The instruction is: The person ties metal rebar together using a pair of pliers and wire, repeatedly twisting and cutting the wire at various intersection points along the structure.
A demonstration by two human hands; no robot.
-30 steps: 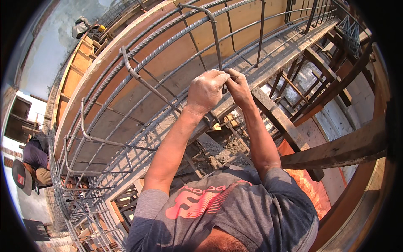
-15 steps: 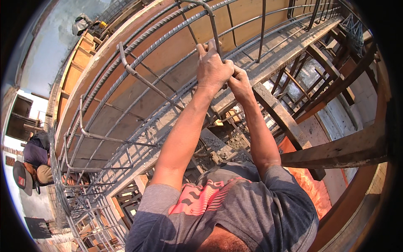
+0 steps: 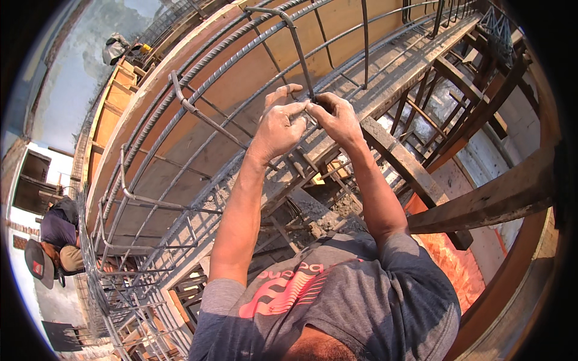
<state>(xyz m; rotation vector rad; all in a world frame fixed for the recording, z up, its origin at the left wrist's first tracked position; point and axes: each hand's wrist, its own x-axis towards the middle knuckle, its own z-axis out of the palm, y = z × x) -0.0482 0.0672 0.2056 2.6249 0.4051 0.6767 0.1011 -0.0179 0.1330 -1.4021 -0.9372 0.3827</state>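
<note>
- the left hand (image 3: 278,127) and the right hand (image 3: 338,118) are up high and meet at one spot on a rebar cage (image 3: 180,150).
- the spot is where a bent steel stirrup (image 3: 299,51) crosses a long ribbed bar (image 3: 241,54).
- the left hand's fingers (image 3: 294,109) curl in and pinch at that crossing. one finger sticks up a bit.
- the right hand's fingers (image 3: 319,103) are bent tight and pinch the same spot, tip to tip with the left ones.
- something thin may be in the pinch, but it is too small to tell.
- the cage is made of long bars with more stirrups along it. it runs from top right to bottom left.
- a tan wooden form board (image 3: 253,66) sits behind the cage.
- dark wooden beams (image 3: 481,198) are on the right, and orange mesh (image 3: 445,259) lies under them.
- another person in a purple shirt (image 3: 57,231) is far off at the left edge.
</note>
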